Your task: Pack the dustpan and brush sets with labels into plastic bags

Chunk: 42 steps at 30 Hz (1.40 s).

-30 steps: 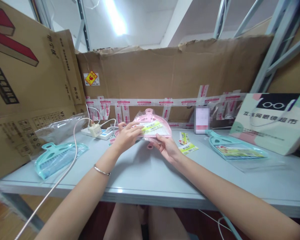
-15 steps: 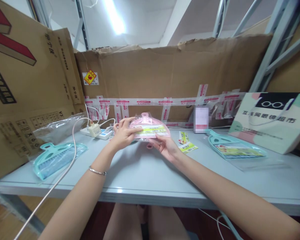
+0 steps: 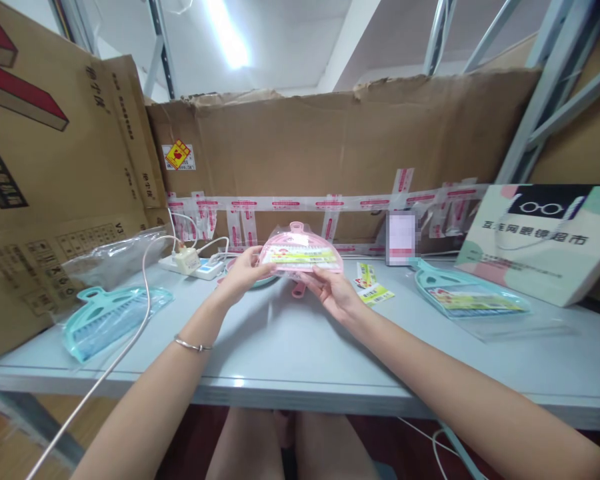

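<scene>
Near edge, lower frame: both forearms reach in over the grey counter (image 3: 290,360); thin bracelet (image 3: 193,345) on the left wrist.

Centre frame: pink dustpan (image 3: 300,253), sealed in a clear bag with a printed card inside, held just above the counter and tilted towards the camera. Left hand (image 3: 243,273) closed on its left edge, thumb on top. Right hand (image 3: 333,293) pinches the lower right edge, fingers beneath.

Handling, judged: thin moulded plastic, so light and fairly stiff. The film around it looks slick and loose and may slide over the pan. Best held by the rim on both sides, or through the handle loop at the top.

Count: one pink dustpan. Two teal ones, the left teal dustpan (image 3: 110,320) at lower left and the right teal dustpan (image 3: 467,297) bagged at right. A teal edge behind the left hand may be a third; cannot tell. Two loose label cards (image 3: 370,288) just right of the hands.

Further back: power strip (image 3: 195,267) with a white cable (image 3: 130,340) running to the lower left, a pile of clear bags (image 3: 110,260), a printed paper bag (image 3: 545,240) at right, and a taped cardboard wall (image 3: 340,147) behind.
</scene>
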Motion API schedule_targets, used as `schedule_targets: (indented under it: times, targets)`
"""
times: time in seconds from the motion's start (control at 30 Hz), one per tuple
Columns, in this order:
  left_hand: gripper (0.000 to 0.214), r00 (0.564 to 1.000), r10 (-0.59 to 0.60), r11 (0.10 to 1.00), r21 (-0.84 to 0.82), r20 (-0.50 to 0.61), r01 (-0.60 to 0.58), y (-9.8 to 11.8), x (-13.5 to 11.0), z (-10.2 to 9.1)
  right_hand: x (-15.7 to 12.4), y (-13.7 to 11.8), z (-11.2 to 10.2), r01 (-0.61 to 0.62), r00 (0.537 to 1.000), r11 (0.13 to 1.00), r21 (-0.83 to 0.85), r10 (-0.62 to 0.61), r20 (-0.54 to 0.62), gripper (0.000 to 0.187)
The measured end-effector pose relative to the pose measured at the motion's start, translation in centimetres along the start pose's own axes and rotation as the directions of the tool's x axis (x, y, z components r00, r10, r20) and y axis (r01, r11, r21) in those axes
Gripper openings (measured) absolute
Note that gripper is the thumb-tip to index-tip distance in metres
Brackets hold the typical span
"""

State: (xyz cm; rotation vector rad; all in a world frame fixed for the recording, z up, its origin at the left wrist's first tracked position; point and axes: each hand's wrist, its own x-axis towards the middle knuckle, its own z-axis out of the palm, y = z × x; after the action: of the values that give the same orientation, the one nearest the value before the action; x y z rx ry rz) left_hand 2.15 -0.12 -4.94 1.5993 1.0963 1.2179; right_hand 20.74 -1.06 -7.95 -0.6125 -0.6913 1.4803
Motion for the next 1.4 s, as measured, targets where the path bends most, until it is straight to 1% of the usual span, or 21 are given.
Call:
schedule_targets:
  times: [0.07,0.13,0.27,0.33,0.4,0.47,0.5,0.57,0.6,0.67,0.7,0.77,0.9,1.03,1.1,1.23,1.27,1.3,1.33,1.37,1.4]
  targets:
    - [0.066,1.0,0.012,0.995,-0.097,-0.013,-0.013,-0.2,0.2,0.1,-0.2,0.0,0.2,-0.009,1.0,1.0,-0.024,0.01,0.007,0.015]
    - [0.056,0.996,0.001,0.991,-0.135,-0.091,-0.014,-0.5,0.5,0.4,-0.4,0.1,0.3,-0.018,1.0,0.999,-0.05,0.018,0.005,0.012]
    - [0.037,0.964,-0.025,0.99,-0.143,-0.263,-0.013,-1.3,1.1,1.1,-0.5,0.2,0.4,-0.028,0.999,0.998,-0.062,0.027,-0.019,0.009]
    - [0.036,0.962,-0.033,0.994,-0.106,-0.27,0.004,-1.2,1.1,0.8,-0.4,0.1,0.3,-0.036,0.999,0.998,-0.057,0.034,-0.043,0.01]
    - [0.042,0.984,-0.045,0.997,-0.072,-0.175,0.032,-0.5,0.7,-0.1,-0.2,0.0,0.1,-0.038,0.998,0.998,-0.05,0.035,-0.06,0.012]
    - [0.063,0.999,-0.037,0.997,-0.067,0.029,0.039,0.5,0.1,-1.6,-0.1,-0.2,0.0,-0.034,0.998,0.998,-0.051,0.031,-0.057,0.012]
    - [0.077,0.988,-0.014,0.997,-0.069,0.151,0.025,1.0,-0.3,-2.4,-0.1,-0.3,-0.1,-0.035,0.998,0.998,-0.056,0.032,-0.051,0.012]
    - [0.096,0.936,0.04,0.999,-0.032,0.351,-0.031,1.6,-0.8,-3.7,-0.1,-0.4,-0.1,-0.039,0.999,0.997,-0.06,0.037,-0.036,0.013]
    - [0.099,0.907,0.064,0.997,0.005,0.416,-0.072,1.7,-0.9,-4.1,-0.1,-0.4,-0.1,-0.043,0.999,0.997,-0.06,0.042,-0.029,0.014]
    - [0.095,0.878,0.122,0.98,0.086,0.464,-0.181,1.4,-0.8,-4.3,-0.2,-0.5,0.0,-0.054,0.998,0.997,-0.062,0.053,-0.025,0.014]
    - [0.088,0.877,0.161,0.965,0.115,0.452,-0.237,1.1,-0.6,-4.1,-0.2,-0.5,0.0,-0.06,0.998,0.996,-0.067,0.058,-0.028,0.014]
    - [0.072,0.898,0.244,0.937,0.149,0.367,-0.316,0.4,-0.1,-3.3,-0.3,-0.5,0.1,-0.07,0.997,0.994,-0.08,0.067,-0.038,0.012]
    - [0.037,0.946,0.311,0.939,0.123,0.096,-0.321,-0.5,0.7,-1.5,-0.4,-0.5,0.1,-0.054,0.998,0.99,-0.127,0.052,-0.017,0.013]
    - [0.026,0.928,0.36,0.928,0.135,-0.091,-0.347,-0.6,0.8,-0.8,-0.6,-0.6,0.1,0.022,0.996,0.972,-0.235,-0.002,0.087,0.009]
    - [0.023,0.916,0.364,0.929,0.139,-0.166,-0.344,-0.7,0.9,-0.7,-0.8,-0.8,0.1,0.068,0.987,0.964,-0.258,-0.026,0.159,0.03]
    - [0.029,0.878,0.365,0.931,0.107,-0.309,-0.35,-1.4,1.4,-1.0,-0.9,-1.2,-0.2,0.223,0.95,0.942,-0.251,-0.152,0.275,0.102]
    - [0.029,0.871,0.364,0.931,0.095,-0.329,-0.353,-1.5,1.5,-1.2,-0.9,-1.2,-0.3,0.267,0.935,0.925,-0.27,-0.18,0.306,0.113]
    - [0.029,0.866,0.364,0.93,0.089,-0.343,-0.356,-1.5,1.6,-1.3,-0.8,-1.3,-0.5,0.307,0.918,0.903,-0.299,-0.199,0.342,0.118]
    - [0.028,0.861,0.367,0.929,0.094,-0.352,-0.357,-1.6,1.7,-1.4,-0.7,-1.3,-0.7,0.342,0.903,0.878,-0.336,-0.208,0.375,0.115]
    - [0.028,0.855,0.374,0.927,0.11,-0.358,-0.36,-1.5,1.7,-1.4,-0.5,-1.2,-0.8,0.367,0.894,0.85,-0.378,-0.21,0.395,0.105]
    - [0.027,0.847,0.387,0.922,0.134,-0.364,-0.363,-1.5,1.6,-1.4,-0.3,-1.2,-1.0,0.387,0.893,0.821,-0.42,-0.219,0.394,0.087]
